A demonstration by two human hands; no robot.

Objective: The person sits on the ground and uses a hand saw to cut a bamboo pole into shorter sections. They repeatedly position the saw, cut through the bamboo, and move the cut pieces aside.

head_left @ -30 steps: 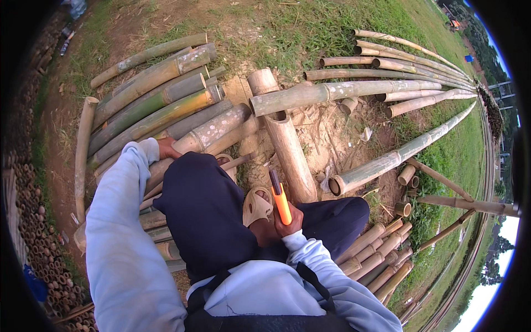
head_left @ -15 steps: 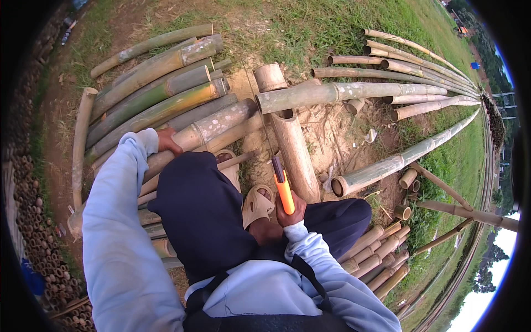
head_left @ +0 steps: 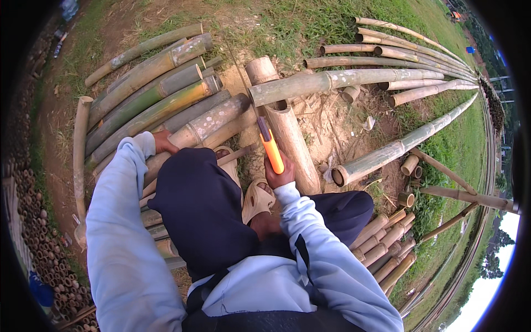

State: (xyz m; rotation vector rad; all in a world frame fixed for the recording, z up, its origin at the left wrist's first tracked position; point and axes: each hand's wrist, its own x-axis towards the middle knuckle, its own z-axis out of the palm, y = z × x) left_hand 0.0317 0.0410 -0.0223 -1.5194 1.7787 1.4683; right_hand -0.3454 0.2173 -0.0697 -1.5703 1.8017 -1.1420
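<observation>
My right hand [head_left: 281,170] is closed round the orange handle of a hand saw [head_left: 271,151]. Its thin blade points away from me, passing between the end of a mottled bamboo pole [head_left: 207,120] on the left and the cut end of a long bamboo pole [head_left: 337,81] on the right. Whether the blade touches either one, I cannot tell. My left hand [head_left: 165,142] grips the left mottled pole near my knee, its fingers partly hidden. Under the long pole's end lies a thick bamboo log [head_left: 291,146], with a short stump [head_left: 261,71] beyond it.
Several cut bamboo lengths [head_left: 160,88] lie side by side at left. More long poles [head_left: 420,58] stretch away at far right, with another pole [head_left: 398,146] nearer. Short pieces [head_left: 381,243] are piled beside my right knee, near a bamboo frame [head_left: 464,197]. Sawdust [head_left: 321,124] covers the ground.
My right hand has pushed the saw away from me and slightly left. My left hand stays on the mottled pole. The whole view has shifted a little.
</observation>
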